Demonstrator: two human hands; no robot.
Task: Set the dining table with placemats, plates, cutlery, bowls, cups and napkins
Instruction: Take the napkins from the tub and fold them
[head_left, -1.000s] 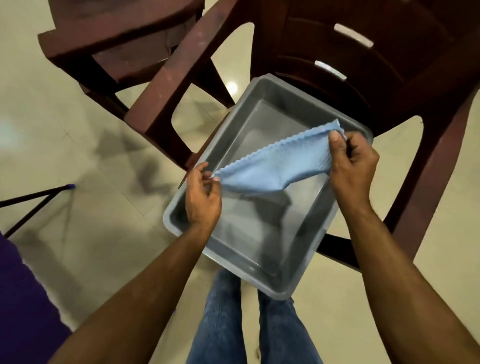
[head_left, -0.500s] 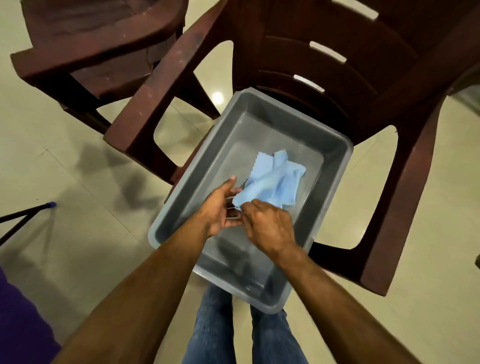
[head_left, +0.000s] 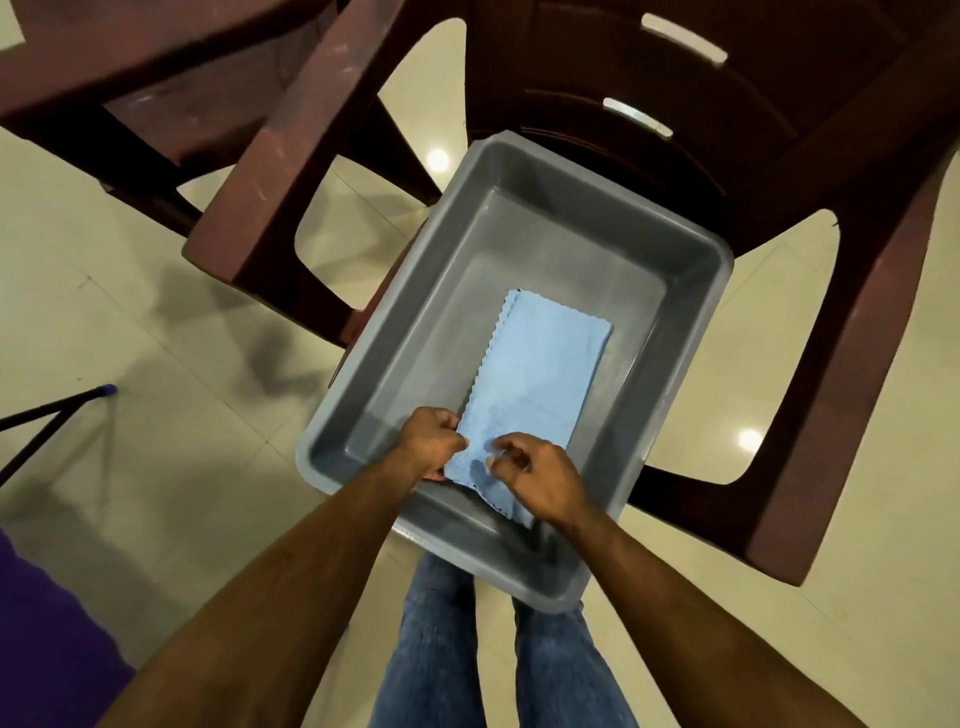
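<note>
Lying folded into a long strip, the blue napkin (head_left: 537, 374) stretches away from both hands along the floor of the grey tub (head_left: 691, 322), its zigzag-cut edge running up its left side. The near end of the cloth lifts over the tub's near wall, where the hands meet it. The left hand (head_left: 434, 447) has its fingers curled round the napkin's left edge, gripping the cloth at the near left corner. The right hand (head_left: 540, 480) sits just beside it, to the right, on top of the near end of the strip; its fingers are bent, with the thumb and forefinger close together over the fabric, though whether they actually pinch it cannot be told from this angle. The two hands are close together but not touching each other.

Beyond the hands, the tub rests on the seat of a dark maroon plastic chair (head_left: 831, 156), its near end jutting out past the seat edge over the pale tiled floor (head_left: 130, 322). A second maroon chair (head_left: 156, 78) stands farther off to the left. Below the hands, the person's jeans-clad legs (head_left: 498, 649) show.
</note>
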